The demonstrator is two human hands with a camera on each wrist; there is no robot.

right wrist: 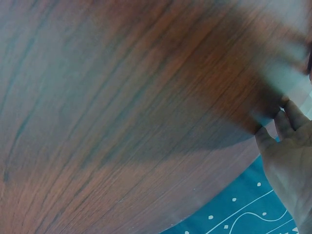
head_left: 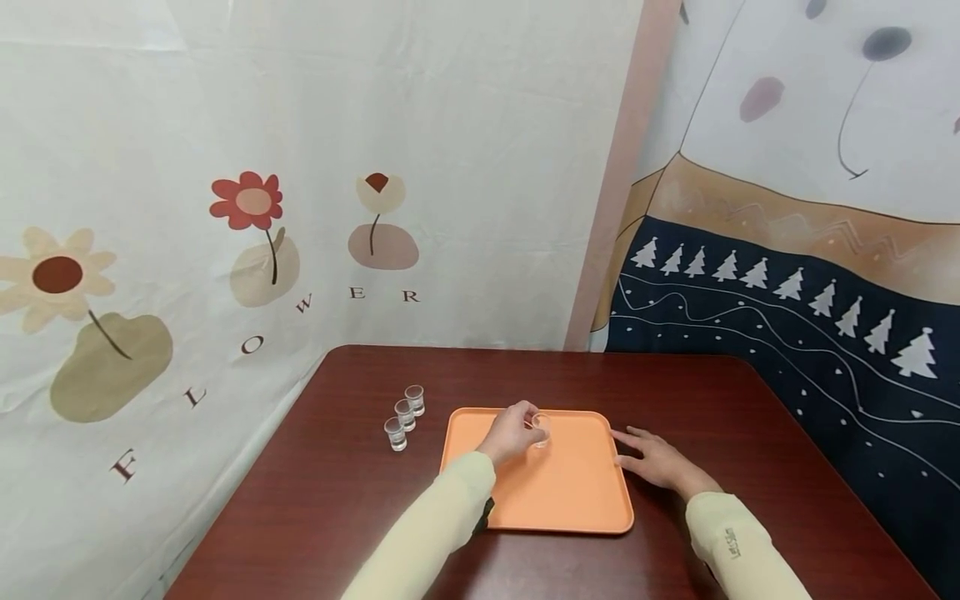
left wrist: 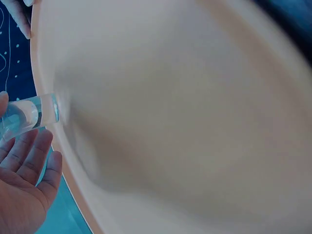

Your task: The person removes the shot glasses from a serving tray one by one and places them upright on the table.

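An orange tray (head_left: pixel 570 492) lies on the dark red wooden table. Over its back part my left hand (head_left: pixel 512 433) pinches a small clear shot glass (head_left: pixel 541 431) near the rim. The left wrist view shows that glass (left wrist: pixel 30 115) with thumb and fingertips at its upper end and its thick base toward the tray surface. My right hand (head_left: pixel 656 458) rests at the tray's right edge, fingers spread and holding nothing. In the right wrist view the fingers of the right hand (right wrist: pixel 287 146) reach toward the table surface.
Three more clear shot glasses stand in a slanting row left of the tray: a front one (head_left: pixel 396 434), a middle one (head_left: pixel 405 414) and a back one (head_left: pixel 415 400). Behind the table (head_left: pixel 337 500) hangs a printed cloth (head_left: pixel 487 167) with flowers and letters.
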